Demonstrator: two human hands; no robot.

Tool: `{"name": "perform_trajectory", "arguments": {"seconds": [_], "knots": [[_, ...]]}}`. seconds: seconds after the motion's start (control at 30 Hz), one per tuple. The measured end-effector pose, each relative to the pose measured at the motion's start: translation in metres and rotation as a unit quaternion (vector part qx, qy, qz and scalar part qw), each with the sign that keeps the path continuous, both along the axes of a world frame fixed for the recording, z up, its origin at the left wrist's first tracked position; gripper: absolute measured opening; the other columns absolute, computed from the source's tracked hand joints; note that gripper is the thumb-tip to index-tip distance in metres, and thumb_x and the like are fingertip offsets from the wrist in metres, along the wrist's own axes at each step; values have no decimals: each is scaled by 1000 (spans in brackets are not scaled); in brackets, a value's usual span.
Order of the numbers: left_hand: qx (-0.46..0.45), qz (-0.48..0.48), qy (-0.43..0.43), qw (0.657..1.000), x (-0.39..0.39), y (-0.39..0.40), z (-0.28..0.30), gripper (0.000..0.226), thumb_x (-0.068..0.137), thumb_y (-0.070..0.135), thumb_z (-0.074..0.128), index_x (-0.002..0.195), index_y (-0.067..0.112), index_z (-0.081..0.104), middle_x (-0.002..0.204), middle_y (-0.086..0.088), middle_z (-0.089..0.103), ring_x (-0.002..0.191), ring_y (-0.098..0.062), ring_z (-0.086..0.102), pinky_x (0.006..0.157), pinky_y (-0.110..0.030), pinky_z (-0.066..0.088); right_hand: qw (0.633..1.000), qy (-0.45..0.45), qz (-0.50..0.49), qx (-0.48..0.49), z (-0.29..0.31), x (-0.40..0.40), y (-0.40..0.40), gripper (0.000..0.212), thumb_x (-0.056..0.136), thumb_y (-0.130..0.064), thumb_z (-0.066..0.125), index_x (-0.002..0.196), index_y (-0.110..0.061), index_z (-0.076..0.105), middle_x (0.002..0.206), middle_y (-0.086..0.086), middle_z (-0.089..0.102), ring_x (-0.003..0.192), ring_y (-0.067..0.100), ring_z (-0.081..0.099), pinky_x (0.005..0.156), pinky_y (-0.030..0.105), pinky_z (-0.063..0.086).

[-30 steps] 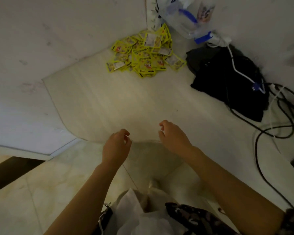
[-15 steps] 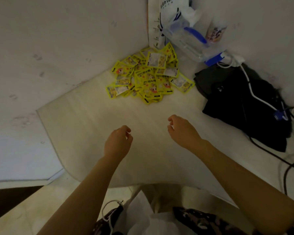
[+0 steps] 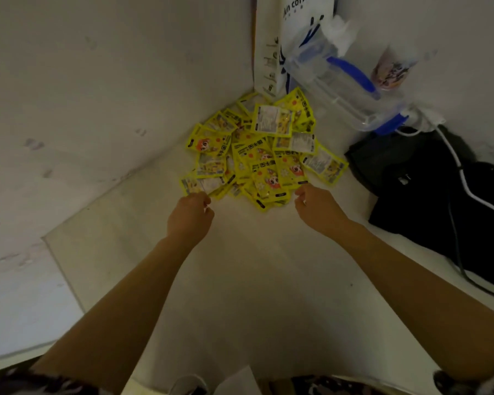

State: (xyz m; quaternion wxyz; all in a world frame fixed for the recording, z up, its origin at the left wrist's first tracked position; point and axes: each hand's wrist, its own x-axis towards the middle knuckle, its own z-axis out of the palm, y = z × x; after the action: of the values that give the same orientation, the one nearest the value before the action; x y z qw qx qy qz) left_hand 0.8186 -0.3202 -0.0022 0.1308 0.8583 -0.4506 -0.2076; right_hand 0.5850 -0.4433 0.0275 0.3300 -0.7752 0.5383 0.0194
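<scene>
A heap of several yellow sachets [image 3: 264, 155] lies in the far corner of a pale table [image 3: 240, 280], against the two walls. My left hand [image 3: 190, 216] is stretched out to the heap's near left edge, its fingers loosely curled, fingertips at a sachet there. My right hand [image 3: 317, 206] reaches the heap's near right edge, fingers curled the same way, just touching the nearest sachets. Neither hand plainly holds a sachet.
A white paper coffee bag [image 3: 283, 47] stands in the corner behind the heap. A clear plastic container with blue clips [image 3: 340, 84] and a printed cup [image 3: 391, 69] lie to its right. A black bag [image 3: 428, 189] with white and black cables covers the table's right side.
Both hands have moved from the table's near edge forward to the sachet heap. The camera has leaned in with them, so the corner looks nearer.
</scene>
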Motion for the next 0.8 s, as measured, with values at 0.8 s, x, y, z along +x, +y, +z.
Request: {"name": "perform_trajectory", "arguments": {"seconds": [0.8], "knots": [[31,34,-20,999,13,-45,-40,49,86,14,58,132,9,42,131,-14,48,121,-35,48,88,-46,45,973,138,-184,33,-56,71,-74,76,94,-36,54,150,-10,9,152,25,16,140,42,19,109,54,26]]}}
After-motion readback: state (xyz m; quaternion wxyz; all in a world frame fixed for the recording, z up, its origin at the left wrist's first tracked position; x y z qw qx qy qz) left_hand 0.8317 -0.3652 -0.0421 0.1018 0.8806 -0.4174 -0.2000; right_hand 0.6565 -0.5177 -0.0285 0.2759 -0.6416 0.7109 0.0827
